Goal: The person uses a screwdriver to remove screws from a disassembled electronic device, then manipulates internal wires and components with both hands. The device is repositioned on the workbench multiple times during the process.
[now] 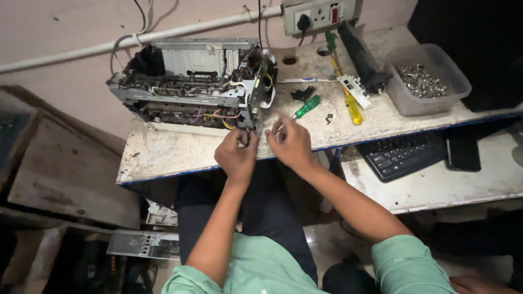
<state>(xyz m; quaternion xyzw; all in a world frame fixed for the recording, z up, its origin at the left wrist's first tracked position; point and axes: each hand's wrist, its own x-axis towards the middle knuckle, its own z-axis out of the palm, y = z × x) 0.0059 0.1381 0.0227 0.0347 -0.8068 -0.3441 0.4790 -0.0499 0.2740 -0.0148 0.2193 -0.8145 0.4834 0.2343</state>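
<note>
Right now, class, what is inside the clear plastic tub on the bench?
The clear plastic tub holds a heap of small silvery metal parts, probably screws. Whatever lies beneath the heap is covered.

Clear plastic tub (pixel 436 61) of metal screws at the bench's right; yellow-handled screwdriver (pixel 353 108) beside a black roller unit (pixel 362 60); black keyboard (pixel 402 154) on the lower shelf; wall socket (pixel 318 15) above.
</note>
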